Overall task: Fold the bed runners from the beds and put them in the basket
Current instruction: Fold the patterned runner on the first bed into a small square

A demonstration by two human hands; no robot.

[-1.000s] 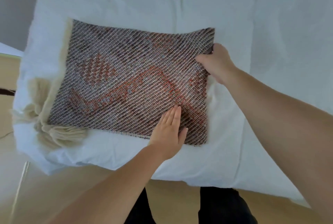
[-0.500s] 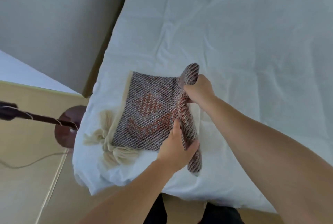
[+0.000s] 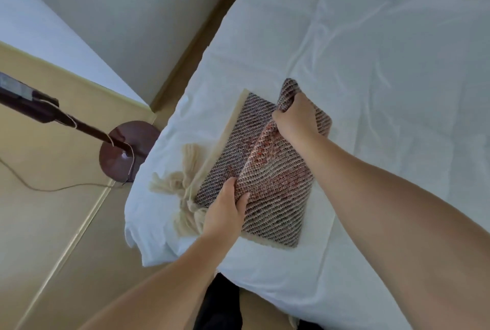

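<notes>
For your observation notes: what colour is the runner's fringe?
Cream, shown in the head view: fringe on the runner.

even daylight | soft shadows | slight motion blur | wide-angle edge distortion

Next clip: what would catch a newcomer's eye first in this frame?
The patterned runner, brown and red, lies part-folded on the corner of the white bed, cream tassels spilling from its left edge. Both hands grip it: the right hand bunches the far end, the left hand pinches the near fold. On the floor to the left stands a dark lamp base with a trailing cord.
</notes>
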